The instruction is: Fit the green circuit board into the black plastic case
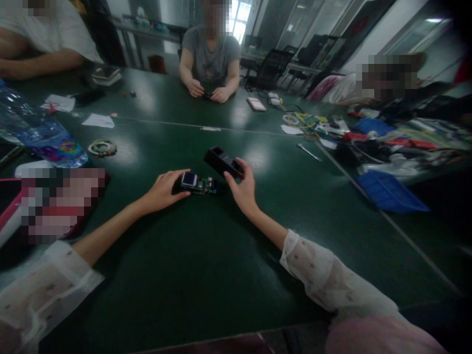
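My left hand (167,191) grips the left end of a small green circuit board (202,185) that carries a little screen (189,179). The board is low over the green table (177,275), its right end free. Between the thumb and fingers of my right hand (242,186) is a black plastic housing (222,161), tilted, with a rectangular opening near its far left end. The housing is just above and to the right of the board, the two apart.
A water bottle (47,132) lies at the left near a coiled cord (102,147). On the right are a wrench (309,152), a blue tray (391,191) and piled cables (302,119). A person (211,54) sits opposite; others sit at both sides.
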Tool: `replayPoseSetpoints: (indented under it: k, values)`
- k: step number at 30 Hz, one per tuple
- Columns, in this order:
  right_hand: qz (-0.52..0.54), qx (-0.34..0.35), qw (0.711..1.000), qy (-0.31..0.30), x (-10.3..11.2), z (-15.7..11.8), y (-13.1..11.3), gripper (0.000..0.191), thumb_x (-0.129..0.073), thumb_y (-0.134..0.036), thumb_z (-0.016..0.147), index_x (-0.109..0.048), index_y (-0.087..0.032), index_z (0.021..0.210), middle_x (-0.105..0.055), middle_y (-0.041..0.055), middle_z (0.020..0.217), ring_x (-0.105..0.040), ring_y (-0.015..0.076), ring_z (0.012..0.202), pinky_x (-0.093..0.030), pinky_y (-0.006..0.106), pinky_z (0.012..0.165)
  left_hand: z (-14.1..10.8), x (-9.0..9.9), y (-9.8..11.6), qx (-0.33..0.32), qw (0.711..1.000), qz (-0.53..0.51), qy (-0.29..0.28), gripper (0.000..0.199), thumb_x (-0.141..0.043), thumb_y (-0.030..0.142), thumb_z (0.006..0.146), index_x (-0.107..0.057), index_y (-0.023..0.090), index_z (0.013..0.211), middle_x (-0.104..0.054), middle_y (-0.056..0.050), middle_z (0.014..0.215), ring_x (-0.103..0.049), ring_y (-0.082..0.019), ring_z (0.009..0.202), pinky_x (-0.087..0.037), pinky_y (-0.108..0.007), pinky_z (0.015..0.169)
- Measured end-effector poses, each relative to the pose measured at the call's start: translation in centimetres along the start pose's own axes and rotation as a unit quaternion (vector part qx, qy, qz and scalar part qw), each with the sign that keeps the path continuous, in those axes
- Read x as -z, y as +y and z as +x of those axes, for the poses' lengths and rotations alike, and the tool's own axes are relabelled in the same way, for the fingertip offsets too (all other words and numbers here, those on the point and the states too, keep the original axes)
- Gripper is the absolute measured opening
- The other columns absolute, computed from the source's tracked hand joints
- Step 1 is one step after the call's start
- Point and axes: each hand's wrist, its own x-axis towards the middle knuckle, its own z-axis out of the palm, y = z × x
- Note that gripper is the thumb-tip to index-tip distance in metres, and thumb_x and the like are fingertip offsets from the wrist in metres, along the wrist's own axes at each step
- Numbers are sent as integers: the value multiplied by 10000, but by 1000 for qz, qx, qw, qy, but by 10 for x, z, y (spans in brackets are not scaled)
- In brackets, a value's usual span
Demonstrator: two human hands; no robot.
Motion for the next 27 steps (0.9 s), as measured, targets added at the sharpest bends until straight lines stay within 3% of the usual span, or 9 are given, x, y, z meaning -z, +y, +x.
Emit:
replayPoseSetpoints:
  k: [6,16,22,27]
  values:
    - [19,81,995,-60,1,-8,-18,438,-559,-418,936,-436,-296,1338,-514,85,1328,-553,247,1220,-526,446,1000,0,-1,0,-1,1000,5,9,661,-589,497,882,-357,244,1447,-505,-120,1447,-459,-326,1328,-328,-563,1102]
    - [-16,153,971,-181,2,-10,-22,427,-499,-391,973,-378,-348,1380,-478,79,1350,-490,257,1292,-481,499,1057,2,-4,-8,12,999,-41,27,627,-639,460,848,-426,219,1386,-559,-131,1356,-524,-324,1259,-378,-568,1073]
    - [-68,168,957,-225,-1,-7,-22,455,-511,-406,959,-389,-303,1385,-379,118,1408,-382,288,1369,-406,538,1109,1,-8,-13,0,994,-87,67,1033,-767,524,721,-173,275,1528,-393,-155,1487,-418,-335,1360,-356,-539,1113]
    - [-92,163,958,-219,-2,-7,-21,575,-563,-483,919,-333,-323,1421,-343,116,1430,-348,301,1384,-374,566,1122,1,-9,-14,2,994,-89,61,1047,-758,533,731,-149,267,1539,-441,-163,1452,-426,-337,1355,-332,-565,1115]
